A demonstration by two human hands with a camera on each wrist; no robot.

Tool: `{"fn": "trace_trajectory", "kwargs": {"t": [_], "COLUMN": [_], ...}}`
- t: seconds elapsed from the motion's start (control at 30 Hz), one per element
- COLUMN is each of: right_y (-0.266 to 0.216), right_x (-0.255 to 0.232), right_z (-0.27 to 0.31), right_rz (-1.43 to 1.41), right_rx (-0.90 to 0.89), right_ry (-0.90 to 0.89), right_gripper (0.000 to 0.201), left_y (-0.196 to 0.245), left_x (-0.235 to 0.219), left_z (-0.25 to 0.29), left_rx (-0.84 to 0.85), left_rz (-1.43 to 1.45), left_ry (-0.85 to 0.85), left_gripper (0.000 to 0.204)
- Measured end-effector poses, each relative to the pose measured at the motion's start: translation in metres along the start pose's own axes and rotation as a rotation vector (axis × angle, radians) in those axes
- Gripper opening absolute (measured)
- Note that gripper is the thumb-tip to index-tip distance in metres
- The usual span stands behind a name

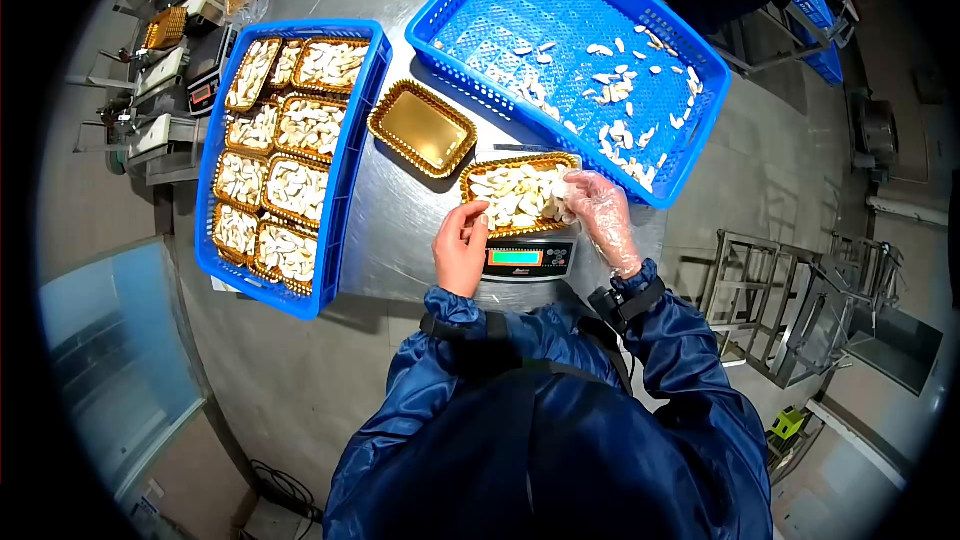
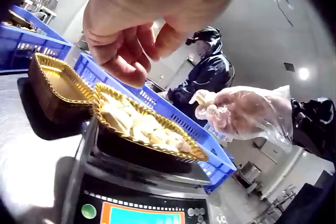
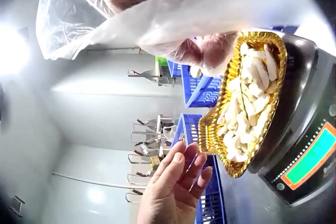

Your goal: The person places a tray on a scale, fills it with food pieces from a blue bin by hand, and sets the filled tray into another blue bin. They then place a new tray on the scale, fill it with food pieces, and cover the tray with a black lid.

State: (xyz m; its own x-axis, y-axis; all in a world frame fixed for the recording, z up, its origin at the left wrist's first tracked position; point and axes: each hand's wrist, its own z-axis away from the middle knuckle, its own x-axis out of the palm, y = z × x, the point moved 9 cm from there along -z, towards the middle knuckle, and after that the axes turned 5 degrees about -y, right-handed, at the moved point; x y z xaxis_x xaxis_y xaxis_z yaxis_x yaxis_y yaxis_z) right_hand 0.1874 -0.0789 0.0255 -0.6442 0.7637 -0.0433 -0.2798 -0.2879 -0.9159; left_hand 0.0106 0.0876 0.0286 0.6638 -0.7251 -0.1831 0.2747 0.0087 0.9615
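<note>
A gold tray [image 1: 520, 232] filled with pale, mushroom-like slices [image 1: 512, 192] sits on a digital scale [image 1: 526, 259] with a lit green display. My bare left hand [image 1: 463, 252] hovers at the tray's left edge, its fingers loosely bent and holding nothing. In a clear plastic glove, my right hand [image 1: 604, 220] is over the tray's right end. The left wrist view shows its fingertips pinching a pale slice [image 2: 205, 98] above the tray. An unfilled gold tray [image 1: 424, 130] stands on the metal table behind and to the left.
At the left, a blue crate [image 1: 345, 190] holds several filled gold trays. A larger blue crate [image 1: 480, 25] with scattered slices lies at the back right. Across the table stands another person [image 2: 207, 71] in dark clothing. Metal racks [image 1: 790, 310] stand at the right.
</note>
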Motion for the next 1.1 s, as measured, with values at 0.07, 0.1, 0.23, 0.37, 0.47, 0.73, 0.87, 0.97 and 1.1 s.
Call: {"fn": "trace_trajectory", "kwargs": {"t": [0.07,0.1,0.23,0.37,0.47,0.73,0.87,0.97,1.1], "right_y": [0.000,0.008,-0.012,-0.012,0.001,-0.017,-0.016,-0.009,-0.003], "right_x": [-0.004,-0.001,0.004,-0.020,-0.043,0.014,0.028,0.025,0.025], "right_z": [-0.008,-0.015,-0.025,-0.029,-0.025,0.003,0.000,-0.004,-0.007], "right_rz": [0.226,0.137,0.483,0.494,0.457,1.100,1.204,1.109,0.888], "right_rx": [-0.051,-0.039,-0.243,-0.096,-0.086,-0.464,-0.477,-0.447,-0.474], "right_ry": [0.065,0.069,0.073,0.180,0.223,0.091,0.061,0.024,0.002], "right_gripper": [0.026,0.022,0.026,0.024,0.023,0.016,0.015,0.013,0.011], "left_y": [-0.001,-0.001,0.007,0.007,-0.011,-0.022,-0.020,-0.020,-0.021], "left_x": [-0.005,-0.006,-0.001,0.030,0.055,0.060,0.050,0.041,0.035], "left_z": [-0.003,-0.004,-0.006,-0.011,-0.009,-0.011,-0.010,-0.008,-0.004], "left_rx": [0.027,0.032,0.173,0.250,0.297,0.294,0.259,0.239,0.251], "left_rz": [-0.056,-0.104,-0.380,-0.747,-0.978,-1.021,-0.971,-0.947,-0.948], "left_ry": [0.008,0.006,-0.008,-0.119,-0.244,-0.257,-0.200,-0.165,-0.144], "left_gripper": [0.017,0.018,0.024,0.045,0.058,0.053,0.052,0.052,0.054]}}
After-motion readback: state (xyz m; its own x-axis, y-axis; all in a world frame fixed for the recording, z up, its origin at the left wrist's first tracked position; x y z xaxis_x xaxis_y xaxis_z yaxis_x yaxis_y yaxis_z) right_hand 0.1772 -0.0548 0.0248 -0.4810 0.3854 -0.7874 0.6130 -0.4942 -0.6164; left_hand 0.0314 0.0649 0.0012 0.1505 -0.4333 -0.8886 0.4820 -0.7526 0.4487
